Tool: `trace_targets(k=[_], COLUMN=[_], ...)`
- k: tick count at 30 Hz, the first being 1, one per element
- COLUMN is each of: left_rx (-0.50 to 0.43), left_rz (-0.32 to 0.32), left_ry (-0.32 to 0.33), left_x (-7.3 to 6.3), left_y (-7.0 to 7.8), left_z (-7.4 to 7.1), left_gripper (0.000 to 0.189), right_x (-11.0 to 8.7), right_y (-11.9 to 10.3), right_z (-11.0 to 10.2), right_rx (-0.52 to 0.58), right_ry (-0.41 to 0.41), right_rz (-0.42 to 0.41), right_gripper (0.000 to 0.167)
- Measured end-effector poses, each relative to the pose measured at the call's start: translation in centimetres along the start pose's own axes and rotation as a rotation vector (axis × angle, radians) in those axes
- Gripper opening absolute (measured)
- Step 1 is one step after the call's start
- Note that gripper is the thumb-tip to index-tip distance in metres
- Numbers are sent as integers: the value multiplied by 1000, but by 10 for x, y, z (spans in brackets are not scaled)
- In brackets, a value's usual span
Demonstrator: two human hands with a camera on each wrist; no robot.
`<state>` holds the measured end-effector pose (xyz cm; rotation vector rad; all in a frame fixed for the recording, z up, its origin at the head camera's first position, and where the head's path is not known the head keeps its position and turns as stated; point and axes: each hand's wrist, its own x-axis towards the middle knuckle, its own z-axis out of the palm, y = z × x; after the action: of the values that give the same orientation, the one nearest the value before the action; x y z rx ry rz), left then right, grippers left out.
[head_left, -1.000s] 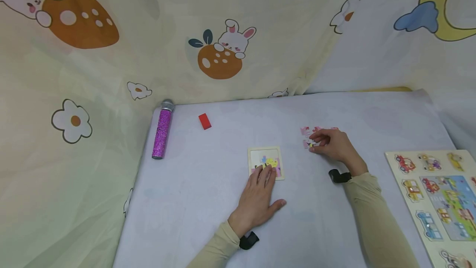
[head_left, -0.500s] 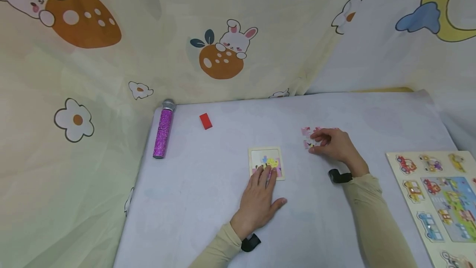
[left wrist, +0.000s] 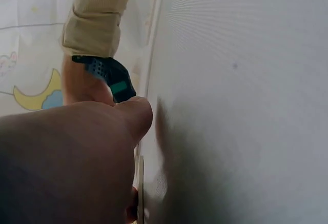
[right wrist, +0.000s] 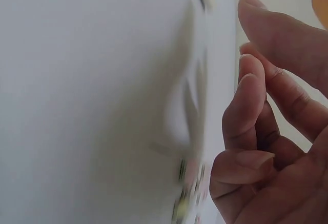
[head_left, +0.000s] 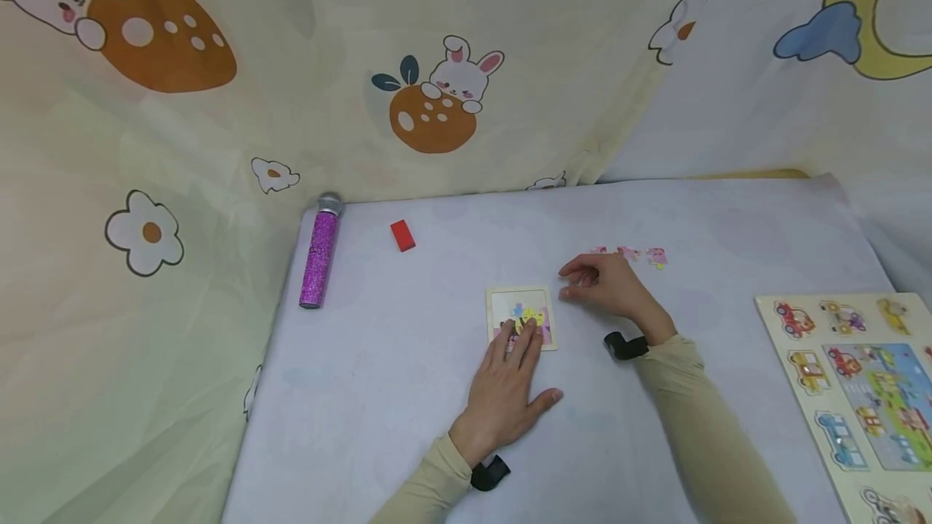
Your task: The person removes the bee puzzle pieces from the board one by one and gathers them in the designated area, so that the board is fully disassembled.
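My left hand (head_left: 502,395) lies flat with its fingertips over the lower part of a small square puzzle tray (head_left: 490,318), pale-framed, with yellow, blue and pink pieces in its lower half. Just right of the tray, my right hand (head_left: 612,289) hovers with bent fingers. In the right wrist view a gap separates the thumb (right wrist: 287,34) from the fingertips, and nothing shows between them. Behind this hand lie pink puzzle pieces (head_left: 657,257) in a short row; the hand hides part of the group.
A purple glitter microphone (head_left: 319,257) lies at the table's left edge. Near it is a red block (head_left: 403,236). A larger wooden vehicle puzzle board (head_left: 808,419) occupies the right side. Patterned cloth (head_left: 328,63) hangs behind the table.
My right hand has left its place over the pink pieces and moved left toward the tray, uncovering the rightmost piece. My left hand stays on the tray.
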<state>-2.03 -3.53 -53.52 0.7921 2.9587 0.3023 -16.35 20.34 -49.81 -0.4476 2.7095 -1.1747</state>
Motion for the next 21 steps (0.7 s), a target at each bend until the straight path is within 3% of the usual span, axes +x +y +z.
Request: trace_targets(k=[11,21], left_rx=[-4,-13], left_rz=[-39,-50], left_ry=[10,6], left_x=[-2,-4], left_y=[5,7], left_z=[1,-1], left_gripper=[91,93], right_x=[14,16], right_y=[-34,-45], right_z=[31,45], right_rx=[33,-11], right_ry=[-143,-250], right_rz=[-66,-80], right_gripper=[22,12])
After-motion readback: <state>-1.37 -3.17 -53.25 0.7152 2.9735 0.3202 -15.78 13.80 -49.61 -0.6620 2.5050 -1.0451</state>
